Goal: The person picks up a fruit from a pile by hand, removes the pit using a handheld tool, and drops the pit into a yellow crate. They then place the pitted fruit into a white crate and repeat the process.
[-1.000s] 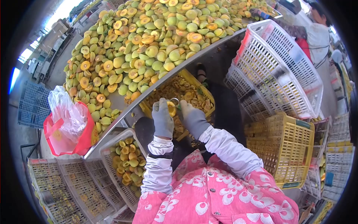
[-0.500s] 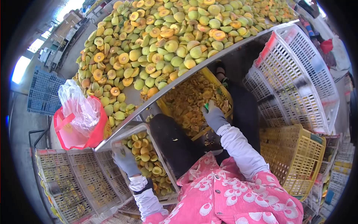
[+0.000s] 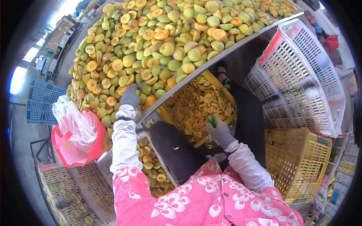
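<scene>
My left hand, in a grey glove, reaches onto the heap of halved, green-yellow fruit at the table's near edge. Its fingertips are among the halves, and their grip is hidden. My right hand, also gloved, is closed around a small green-handled tool; its working end does not show clearly. This hand hovers over a yellow crate of brownish-orange fruit scraps between my knees. Beside my left leg stands a pale crate of cut fruit halves, partly covered by my left sleeve.
A metal table edge runs diagonally ahead. On the left, a red bag with clear plastic sits at the table corner, above grey crates. White crates and a yellow crate stand to my right.
My left hand has moved from the pale crate of halves up and forward to the fruit heap. My right hand has shifted slightly down and right, with the green-handled tool still in it.
</scene>
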A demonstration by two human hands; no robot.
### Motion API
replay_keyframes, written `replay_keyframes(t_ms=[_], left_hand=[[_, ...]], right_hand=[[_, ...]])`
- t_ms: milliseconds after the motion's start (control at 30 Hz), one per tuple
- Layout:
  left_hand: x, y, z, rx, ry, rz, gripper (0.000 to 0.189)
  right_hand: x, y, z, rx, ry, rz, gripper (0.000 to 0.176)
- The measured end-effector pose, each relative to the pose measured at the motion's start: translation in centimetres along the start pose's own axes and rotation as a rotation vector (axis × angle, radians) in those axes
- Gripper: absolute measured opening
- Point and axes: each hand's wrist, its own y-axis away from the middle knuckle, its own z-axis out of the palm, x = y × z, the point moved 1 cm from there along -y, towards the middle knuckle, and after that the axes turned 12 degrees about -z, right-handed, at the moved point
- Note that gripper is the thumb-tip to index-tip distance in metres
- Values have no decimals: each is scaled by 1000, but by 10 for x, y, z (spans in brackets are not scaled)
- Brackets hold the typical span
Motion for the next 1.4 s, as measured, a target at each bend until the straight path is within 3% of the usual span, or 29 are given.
replay_keyframes(t_ms=[67, 133, 167, 200, 233, 267, 300, 367, 433, 467, 633, 700, 900, 1033, 1100, 1200, 1267, 1300, 1333, 1400], left_hand=[[-9, 8, 3, 11, 50, -38, 55], [-18, 29, 0, -322, 1319, -193, 39], [-9, 56, -14, -322, 1321, -196, 39], [17, 100, -37, -350, 1542, -51, 35], [39, 137, -52, -384, 1757, 102, 33], [50, 159, -52, -403, 1757, 101, 33], [62, 176, -52, -445, 1733, 206, 35], [94, 207, -55, -506, 1713, 328, 37], [128, 234, -59, -453, 1975, 21, 49], [142, 247, -61, -395, 2027, -21, 55], [152, 257, -48, -288, 1967, 49, 57], [162, 270, -60, -1, 1791, 100, 58], [168, 284, -67, 169, 1798, 45, 54], [166, 290, -79, 209, 1758, 95, 53], [158, 284, -83, -121, 1652, 86, 53], [162, 283, -82, -211, 1692, -25, 51], [158, 277, -74, -268, 1657, -100, 49], [156, 273, -71, -253, 1501, -59, 49], [156, 271, -68, -236, 1344, -16, 48], [158, 266, -67, -309, 1417, 21, 49]], right_hand=[[-23, 4, 0, -6, 61, -269, 29], [-43, 8, 2, -49, 25, -332, 29], [-56, 10, 3, -89, -13, -398, 28], [-79, 15, -1, -92, -13, -394, 28], [-105, 24, -6, -195, -146, -257, 29], [-122, 32, -8, -287, -278, -117, 30], [-129, 36, -7, -271, -275, -106, 30], [-140, 45, -6, -300, -239, -308, 33], [-132, 48, 3, -211, -230, -382, 33], [-127, 50, 6, -142, -230, -464, 33], [-122, 64, 4, 35, -127, -572, 33], [-125, 69, 3, 44, -129, -579, 33], [-128, 79, 12, 127, -209, -638, 31], [-126, 85, 9, 88, -240, -652, 31], [-122, 87, 6, 61, -230, -668, 34], [-131, 95, -10, -107, -365, -507, 42], [-133, 96, -20, -498, -666, -3, 52], [-127, 93, -23, -501, -665, 3, 52], [-121, 91, -25, -646, -839, 63, 52], [-115, 85, -27, -874, -1111, 187, 51]])
